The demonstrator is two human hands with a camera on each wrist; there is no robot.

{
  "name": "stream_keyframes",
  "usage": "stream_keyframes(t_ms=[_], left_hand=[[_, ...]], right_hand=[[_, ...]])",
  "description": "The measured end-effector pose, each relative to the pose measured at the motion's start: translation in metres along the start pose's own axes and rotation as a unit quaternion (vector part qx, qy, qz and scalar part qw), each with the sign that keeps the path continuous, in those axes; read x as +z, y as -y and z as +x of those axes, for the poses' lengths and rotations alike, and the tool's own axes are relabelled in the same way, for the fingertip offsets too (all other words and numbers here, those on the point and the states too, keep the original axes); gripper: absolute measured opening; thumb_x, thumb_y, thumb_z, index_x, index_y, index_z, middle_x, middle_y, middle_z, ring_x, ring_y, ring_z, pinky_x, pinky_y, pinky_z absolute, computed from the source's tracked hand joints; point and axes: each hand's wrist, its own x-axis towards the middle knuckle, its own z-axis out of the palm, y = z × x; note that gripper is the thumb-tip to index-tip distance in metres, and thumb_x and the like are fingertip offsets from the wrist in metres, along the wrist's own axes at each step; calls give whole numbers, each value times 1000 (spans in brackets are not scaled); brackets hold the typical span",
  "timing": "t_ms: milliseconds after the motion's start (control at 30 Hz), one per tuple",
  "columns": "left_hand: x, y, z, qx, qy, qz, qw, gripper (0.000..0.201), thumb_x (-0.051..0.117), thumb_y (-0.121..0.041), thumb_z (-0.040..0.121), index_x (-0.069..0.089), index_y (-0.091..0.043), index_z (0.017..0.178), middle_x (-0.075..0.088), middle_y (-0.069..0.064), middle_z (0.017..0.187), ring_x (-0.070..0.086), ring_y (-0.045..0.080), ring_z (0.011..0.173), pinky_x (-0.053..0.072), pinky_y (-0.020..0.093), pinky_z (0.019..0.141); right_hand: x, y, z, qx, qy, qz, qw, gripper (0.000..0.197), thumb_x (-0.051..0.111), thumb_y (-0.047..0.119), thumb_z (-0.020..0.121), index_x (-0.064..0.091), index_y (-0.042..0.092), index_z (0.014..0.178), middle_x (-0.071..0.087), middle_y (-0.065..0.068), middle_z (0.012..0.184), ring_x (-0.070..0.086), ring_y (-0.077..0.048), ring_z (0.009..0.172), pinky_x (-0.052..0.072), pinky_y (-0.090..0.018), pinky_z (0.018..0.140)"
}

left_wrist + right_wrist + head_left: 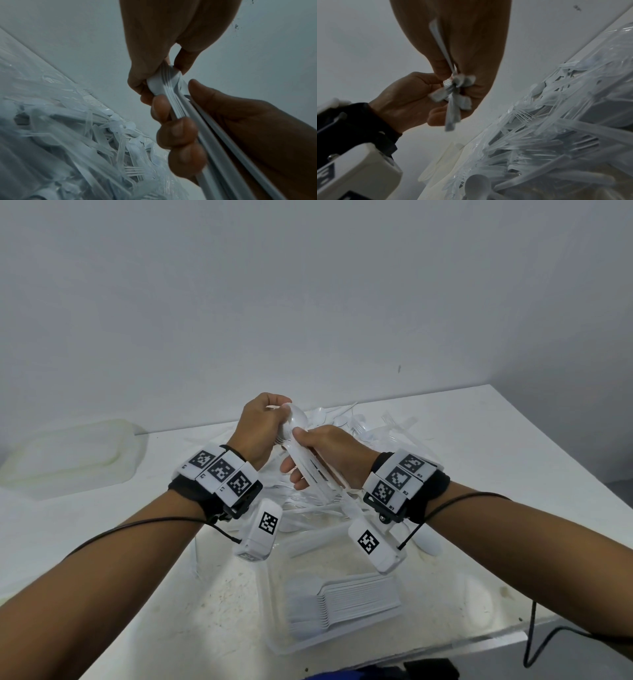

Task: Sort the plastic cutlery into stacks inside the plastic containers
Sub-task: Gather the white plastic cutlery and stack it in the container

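A bundle of white plastic spoons [310,467] is held in the air between both hands, above the table. My left hand [277,412] grips the bowl ends [171,94] at the top. My right hand [301,460] wraps fingers and thumb round the handles lower down [453,94]. Near the table's front edge stands a clear container [277,594] with a neat stack of spoons [342,601] lying in it. Beyond the hands lies a heap of loose forks and spoons [370,429], also seen under the hands in the wrist views [85,135] [556,121].
A cloudy plastic lid [68,453] lies at the far left of the white table [496,474]. A lone spoon [428,542] rests right of the container. A black cable [534,628] hangs over the front right edge. The wall stands close behind.
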Motion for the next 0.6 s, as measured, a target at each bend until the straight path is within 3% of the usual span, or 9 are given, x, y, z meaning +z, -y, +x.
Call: stream_keyframes(t_ms=[167,300,400,600], left_hand=[[0,-3,2,-10,-8,-3,1000,31,36,10,85,56,-6,100,57,15,83,50,20,62,40,26,50],[1,-1,4,-1,-14,18,1000,36,32,11,84,59,-9,96,57,15,90,52,22,69,42,27,54],[3,-1,3,13,2,27,1000,36,32,11,85,61,-8,96,54,11,87,53,22,68,42,26,50],[9,-5,0,17,0,32,999,35,31,12,80,60,-9,78,53,9,70,50,20,61,39,24,51]], right_hand=[[-3,1,2,8,5,-33,999,51,32,37,105,52,-9,112,67,-21,85,63,-23,58,56,-32,55],[-6,3,3,36,12,-26,999,55,30,39,105,50,-10,119,67,-22,87,64,-26,62,56,-34,58],[-9,4,4,52,24,-19,998,54,29,39,105,47,-8,125,67,-21,87,64,-25,64,56,-34,60],[-13,4,3,93,81,8,992,53,25,43,105,47,-1,123,64,-18,90,60,-21,67,53,-33,64]])
